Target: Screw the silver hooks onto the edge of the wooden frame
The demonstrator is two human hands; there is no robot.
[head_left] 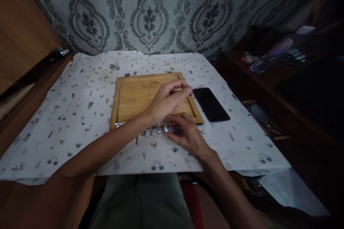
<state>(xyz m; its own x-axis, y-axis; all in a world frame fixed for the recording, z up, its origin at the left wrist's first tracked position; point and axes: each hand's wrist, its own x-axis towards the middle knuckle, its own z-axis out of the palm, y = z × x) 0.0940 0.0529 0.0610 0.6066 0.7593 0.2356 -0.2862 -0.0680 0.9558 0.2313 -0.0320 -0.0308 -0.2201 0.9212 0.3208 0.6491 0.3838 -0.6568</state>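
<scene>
A light wooden board with a raised rim (pixel 131 96) lies flat on the table under my hands. My left hand (pixel 169 98) is above its right half, forearm crossing the front edge. Its thumb and fingers are curled together near the board's right rim; whatever they hold, if anything, is hidden. Along the front edge is a row of small shiny silver clip-like pieces (pixel 158 128). My right hand (pixel 189 134) is at the right end of this row, thumb and fingers closed around the last silver piece (pixel 165 126). Part of the row is behind my left forearm.
A black phone (pixel 211 104) lies just right of the board. The table has a white printed cloth (pixel 88 150). Patterned wallpaper (pixel 150 14) rises behind. Wooden furniture (pixel 24 32) stands at the left; a dark shelf at the right bears a clear bottle (pixel 282 48).
</scene>
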